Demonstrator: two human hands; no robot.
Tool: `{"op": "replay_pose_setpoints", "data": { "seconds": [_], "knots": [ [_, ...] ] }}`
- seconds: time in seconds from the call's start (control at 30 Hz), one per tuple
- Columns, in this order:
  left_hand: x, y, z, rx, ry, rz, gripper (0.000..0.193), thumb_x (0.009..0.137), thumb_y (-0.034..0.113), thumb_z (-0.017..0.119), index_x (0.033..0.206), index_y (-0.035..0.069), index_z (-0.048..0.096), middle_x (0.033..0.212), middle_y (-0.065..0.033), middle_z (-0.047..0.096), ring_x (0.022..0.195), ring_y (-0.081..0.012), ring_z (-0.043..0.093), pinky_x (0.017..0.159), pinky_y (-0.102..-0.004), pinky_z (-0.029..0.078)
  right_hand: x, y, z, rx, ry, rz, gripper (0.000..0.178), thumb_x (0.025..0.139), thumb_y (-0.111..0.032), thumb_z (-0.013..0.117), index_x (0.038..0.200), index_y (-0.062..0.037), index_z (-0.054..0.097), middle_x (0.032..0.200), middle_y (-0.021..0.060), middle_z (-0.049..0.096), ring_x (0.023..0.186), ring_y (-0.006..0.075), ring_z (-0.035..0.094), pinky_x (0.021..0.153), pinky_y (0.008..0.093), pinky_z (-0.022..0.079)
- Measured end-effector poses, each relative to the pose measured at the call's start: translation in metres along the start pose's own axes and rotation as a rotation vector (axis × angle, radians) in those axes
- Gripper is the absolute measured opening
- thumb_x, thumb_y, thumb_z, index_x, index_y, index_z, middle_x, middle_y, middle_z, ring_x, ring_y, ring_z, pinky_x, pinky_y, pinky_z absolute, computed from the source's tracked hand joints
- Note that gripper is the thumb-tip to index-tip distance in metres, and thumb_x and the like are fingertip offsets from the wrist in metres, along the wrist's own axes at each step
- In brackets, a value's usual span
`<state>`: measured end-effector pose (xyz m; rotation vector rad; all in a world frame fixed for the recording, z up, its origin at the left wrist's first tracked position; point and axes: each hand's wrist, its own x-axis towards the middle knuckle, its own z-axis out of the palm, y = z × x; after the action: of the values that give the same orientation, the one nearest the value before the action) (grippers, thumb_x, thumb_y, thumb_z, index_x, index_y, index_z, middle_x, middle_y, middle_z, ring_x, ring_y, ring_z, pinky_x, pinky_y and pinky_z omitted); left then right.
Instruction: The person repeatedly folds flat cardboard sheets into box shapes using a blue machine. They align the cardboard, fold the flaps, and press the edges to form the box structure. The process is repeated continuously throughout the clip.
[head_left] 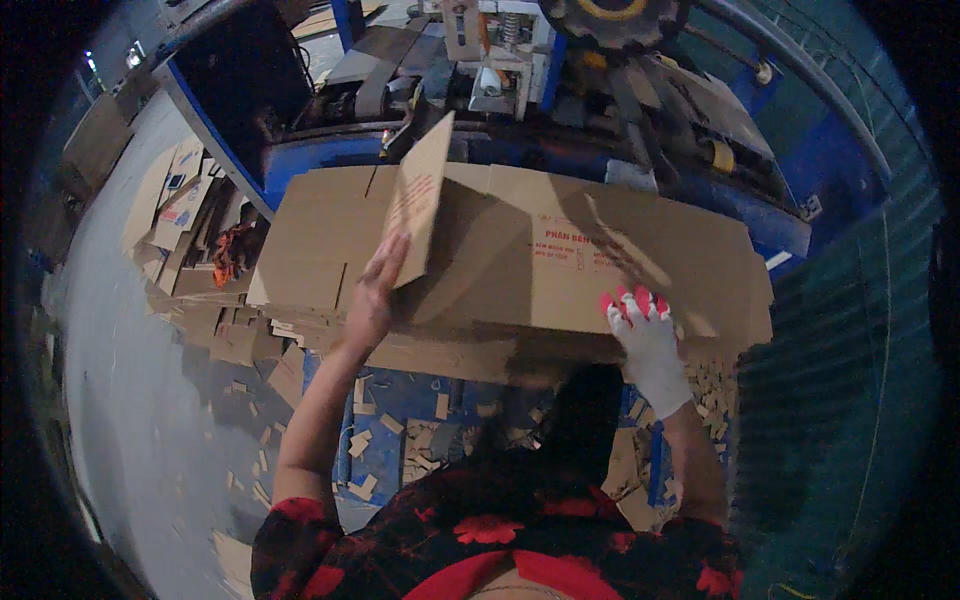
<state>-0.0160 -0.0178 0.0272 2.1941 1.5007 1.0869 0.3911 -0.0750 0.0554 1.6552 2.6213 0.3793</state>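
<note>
Grips a raised cardboard panel (424, 200) in the left hand (374, 288); rests the gloved right hand (642, 335), half-open, on printed cardboard (530, 275).

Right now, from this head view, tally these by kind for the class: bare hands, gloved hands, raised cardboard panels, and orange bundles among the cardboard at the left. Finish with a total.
Bare left hand: 1
Gloved right hand: 1
Raised cardboard panel: 1
Orange bundle: 1
Total: 4
</note>
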Motion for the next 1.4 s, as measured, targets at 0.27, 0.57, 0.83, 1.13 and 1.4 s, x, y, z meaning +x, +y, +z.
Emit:
{"op": "replay_pose_setpoints", "data": {
  "seconds": [0.27,0.57,0.83,1.13,1.4],
  "knots": [
    [0.087,-0.029,0.037,0.451,-0.156,0.129,0.075,0.080,0.010,0.064,0.145,0.007,0.029,0.145,-0.0224,0.035,0.133,-0.0420,0.032,0.111,-0.0443,0.029,0.075,0.031,0.020,0.007,-0.233,0.084,0.060,0.081,-0.003,0.052,0.139,-0.0130,0.040,0.143,0.0130,0.041,0.130,0.0386,0.040,0.109,0.0500,0.029],
    [0.107,-0.044,0.036,0.478,-0.255,0.108,0.079,0.077,0.016,0.068,0.145,0.005,0.029,0.147,-0.0203,0.033,0.135,-0.0402,0.032,0.111,-0.0464,0.026,0.089,0.038,0.042,-0.076,-0.059,-0.092,0.055,0.084,-0.015,0.051,0.138,-0.0165,0.041,0.135,0.0158,0.047,0.124,0.0443,0.041,0.103,0.0584,0.030],
    [0.097,-0.010,0.029,0.620,-0.337,0.014,0.076,0.081,0.011,0.055,0.147,0.003,0.019,0.148,-0.0225,0.028,0.137,-0.0402,0.027,0.112,-0.0458,0.025,0.083,0.058,0.047,0.066,0.014,-0.125,0.050,0.085,-0.008,0.046,0.134,-0.0159,0.047,0.133,0.0175,0.049,0.126,0.0464,0.039,0.105,0.0574,0.031],
    [0.140,-0.041,0.062,0.503,-0.093,0.138,0.060,0.086,0.013,0.047,0.142,0.006,0.028,0.136,-0.0204,0.040,0.127,-0.0366,0.038,0.106,-0.0462,0.032,0.134,0.100,0.060,0.207,-0.010,-0.050,0.044,0.092,-0.019,0.039,0.136,-0.0151,0.040,0.137,0.0151,0.036,0.128,0.0416,0.032,0.108,0.0537,0.024],
    [0.258,-0.076,0.107,0.678,0.078,-0.110,0.040,0.087,0.012,0.047,0.126,0.002,0.041,0.108,-0.0158,0.053,0.105,-0.0322,0.051,0.093,-0.0471,0.042,0.234,0.149,0.086,-0.010,0.132,0.093,0.037,0.076,-0.008,0.057,0.113,-0.0086,0.061,0.105,0.0170,0.062,0.102,0.0413,0.057,0.092,0.0508,0.043]
  ]
}}
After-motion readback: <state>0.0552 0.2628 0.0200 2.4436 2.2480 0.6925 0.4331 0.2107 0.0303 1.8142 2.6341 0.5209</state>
